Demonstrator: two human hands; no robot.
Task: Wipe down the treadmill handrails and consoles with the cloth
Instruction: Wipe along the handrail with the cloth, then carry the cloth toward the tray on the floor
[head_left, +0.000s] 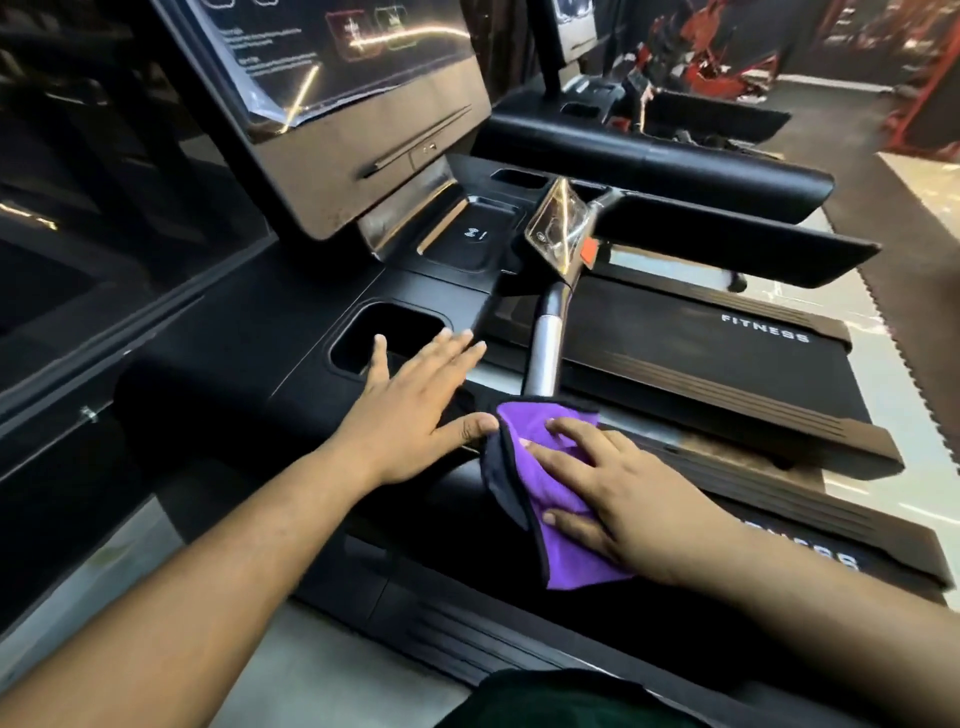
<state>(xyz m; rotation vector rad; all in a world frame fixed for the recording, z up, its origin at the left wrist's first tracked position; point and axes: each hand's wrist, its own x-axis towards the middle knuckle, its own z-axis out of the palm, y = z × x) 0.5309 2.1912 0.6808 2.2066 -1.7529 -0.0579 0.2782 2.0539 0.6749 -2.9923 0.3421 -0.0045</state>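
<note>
The console screen (332, 67) is cut off at twelve o'clock, its print too blurred to be read. A purple cloth (540, 499) is pressed onto the black handrail (447, 493) at five o'clock by the flattened right hand (618, 499), which partly covers it. The left hand (415, 400) is laid flat, fingers spread, gripping nothing, beside a cup recess (379, 332).

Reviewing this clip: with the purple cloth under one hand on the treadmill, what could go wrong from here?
1. The right hand presses the purple cloth flat, not gripped; it could slip off the dark handrail.
2. The left hand rests bare on the console and may leave smudges.
3. The cup recess could get skipped.
</note>
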